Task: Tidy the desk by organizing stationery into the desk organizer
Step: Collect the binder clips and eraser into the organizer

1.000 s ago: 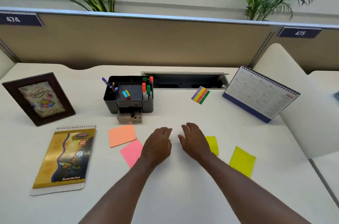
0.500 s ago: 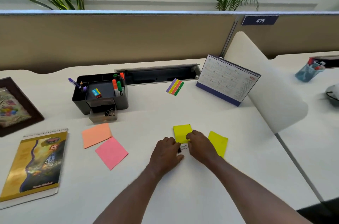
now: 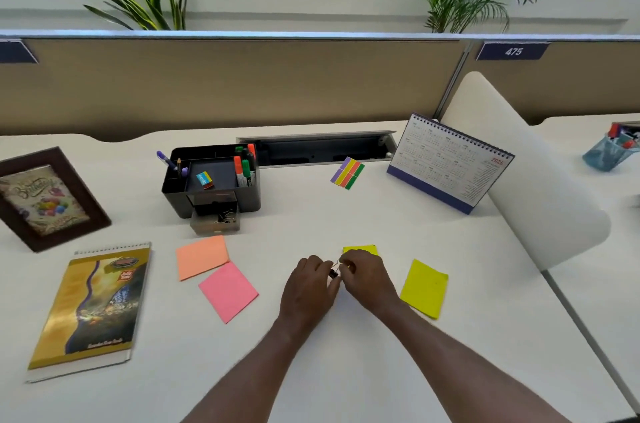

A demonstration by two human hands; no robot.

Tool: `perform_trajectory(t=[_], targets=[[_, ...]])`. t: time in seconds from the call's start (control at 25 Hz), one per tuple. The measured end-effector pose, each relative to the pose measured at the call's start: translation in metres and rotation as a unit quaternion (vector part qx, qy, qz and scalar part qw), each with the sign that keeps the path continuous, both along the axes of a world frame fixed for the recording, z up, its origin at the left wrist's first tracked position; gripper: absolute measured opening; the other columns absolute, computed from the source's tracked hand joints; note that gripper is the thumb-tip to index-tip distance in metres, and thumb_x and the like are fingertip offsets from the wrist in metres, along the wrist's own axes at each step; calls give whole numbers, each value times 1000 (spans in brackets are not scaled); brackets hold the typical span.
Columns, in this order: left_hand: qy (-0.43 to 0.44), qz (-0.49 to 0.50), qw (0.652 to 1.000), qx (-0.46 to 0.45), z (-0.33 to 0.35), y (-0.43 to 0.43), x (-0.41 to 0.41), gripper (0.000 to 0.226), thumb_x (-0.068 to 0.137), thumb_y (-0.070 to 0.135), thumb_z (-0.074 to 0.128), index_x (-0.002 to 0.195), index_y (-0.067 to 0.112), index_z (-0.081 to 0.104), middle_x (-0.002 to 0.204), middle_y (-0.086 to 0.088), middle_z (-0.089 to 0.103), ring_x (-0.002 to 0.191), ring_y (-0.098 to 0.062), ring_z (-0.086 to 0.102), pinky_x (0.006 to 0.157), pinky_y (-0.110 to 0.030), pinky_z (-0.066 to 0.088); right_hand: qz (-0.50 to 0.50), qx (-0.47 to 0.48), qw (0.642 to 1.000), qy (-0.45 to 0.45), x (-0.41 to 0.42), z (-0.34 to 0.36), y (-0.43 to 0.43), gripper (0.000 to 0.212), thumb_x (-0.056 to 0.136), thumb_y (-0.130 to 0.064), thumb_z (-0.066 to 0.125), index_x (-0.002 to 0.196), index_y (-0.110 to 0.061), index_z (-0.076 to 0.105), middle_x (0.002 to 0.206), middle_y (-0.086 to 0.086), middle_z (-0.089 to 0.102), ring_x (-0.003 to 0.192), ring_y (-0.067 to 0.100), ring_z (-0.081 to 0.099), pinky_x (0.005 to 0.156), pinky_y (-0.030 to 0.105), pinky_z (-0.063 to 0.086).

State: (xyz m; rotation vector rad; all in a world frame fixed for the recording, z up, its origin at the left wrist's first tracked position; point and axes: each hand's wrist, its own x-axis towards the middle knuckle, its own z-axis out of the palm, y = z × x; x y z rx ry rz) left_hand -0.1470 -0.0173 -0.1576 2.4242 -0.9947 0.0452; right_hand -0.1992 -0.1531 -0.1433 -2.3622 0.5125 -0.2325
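The clip (image 3: 333, 272) sits just below the centre of the frame, lifted a little off the surface (image 3: 346, 370) between both hands. It is a small binder clip with a black body and thin wire handles. It looks light and rigid, with a stiff spring. The wire is slick and narrow, so the flat black body seems the surer place to pinch it.

The right grip (image 3: 369, 279) is clenched on a wire handle. The left grip (image 3: 308, 287) curls against the black body and seems to pinch it too. A yellow note (image 3: 360, 248) lies just behind the right knuckles.

Up and to the left stands the organizer (image 3: 211, 180). Its drawer (image 3: 214, 223) is pulled out and already has clips in it, so that is the likely home for this one. The drawer is shallow, so the clip should be set in rather than tossed.
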Motion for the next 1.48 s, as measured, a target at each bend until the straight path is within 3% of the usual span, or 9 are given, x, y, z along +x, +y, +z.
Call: perform_trajectory(t=[0.12, 0.36, 0.6, 0.8, 0.92, 1.04, 1.16, 1.28, 1.48], targets=[[17, 89, 995, -51, 12, 21, 19, 20, 78, 22, 74, 96, 15, 68, 83, -1, 60, 76, -20, 58, 55, -29, 50, -48, 142, 989, -10, 36, 12, 31, 11, 80, -9, 62, 82, -15, 71, 76, -5, 71, 73, 9, 64, 68, 23, 50], [47, 239, 966, -88, 19, 77, 76, 17, 86, 25, 67, 97, 13, 67, 89, -3, 59, 84, -24, 55, 68, -34, 49, -6, 282, 959, 21, 107, 30, 100, 21, 81, -8, 56, 90, -15, 74, 85, -2, 75, 79, 14, 72, 83, 39, 58], [20, 299, 951, -74, 26, 115, 134, 19, 81, 19, 72, 98, 9, 70, 90, -8, 64, 86, -28, 59, 66, -34, 47, 86, 257, 962, 34, 169, 41, 144, 42, 70, -9, 42, 94, -15, 76, 90, -1, 75, 89, 15, 70, 86, 40, 57], [41, 301, 951, -58, 19, 118, 169, 34, 80, 23, 74, 110, 10, 68, 97, -8, 65, 93, -30, 59, 68, -37, 52, 94, 223, 969, 45, 206, 35, 149, 31, 76, -7, 48, 89, -15, 75, 84, 2, 74, 86, 20, 69, 81, 39, 57], [12, 292, 955, -51, 15, 118, 181, 43, 78, 24, 76, 116, 9, 65, 100, -9, 66, 91, -30, 60, 70, -37, 53, 42, 159, 986, 14, 212, 33, 150, 27, 86, -3, 48, 96, -6, 72, 87, 2, 71, 83, 17, 64, 71, 15, 49], [-59, 306, 948, -67, 18, 121, 187, 40, 79, 17, 72, 117, 9, 62, 100, -9, 59, 84, -28, 56, 68, -37, 50, -57, 85, 993, -49, 205, 28, 147, 19, 88, -5, 49, 85, -5, 67, 79, 5, 67, 74, 20, 60, 64, 28, 48], [-97, 311, 945, -40, 24, 125, 189, 49, 81, 8, 61, 130, 8, 54, 118, -14, 53, 95, -28, 51, 77, -37, 48, -69, 91, 993, 28, 193, 16, 145, 10, 86, -16, 57, 81, -8, 62, 76, 3, 64, 71, 21, 58, 61, 32, 46], [-101, 276, 956, 5, 27, 127, 193, 61, 76, 1, 56, 137, 8, 49, 136, -17, 48, 104, -31, 51, 78, -39, 49, -28, 69, 992, 103, 193, 11, 145, 26, 81, -21, 57, 57, -11, 53, 53, 2, 53, 53, 20, 50, 50, 33, 40], [-76, 234, 969, 24, 29, 133, 199, 70, 63, -3, 56, 132, 5, 54, 131, -10, 59, 94, -29, 57, 68, -37, 52, 62, 30, 989, 131, 206, 9, 158, 41, 83, -24, 50, 46, -15, 37, 46, 0, 36, 51, 24, 38, 44, 29, 26]])
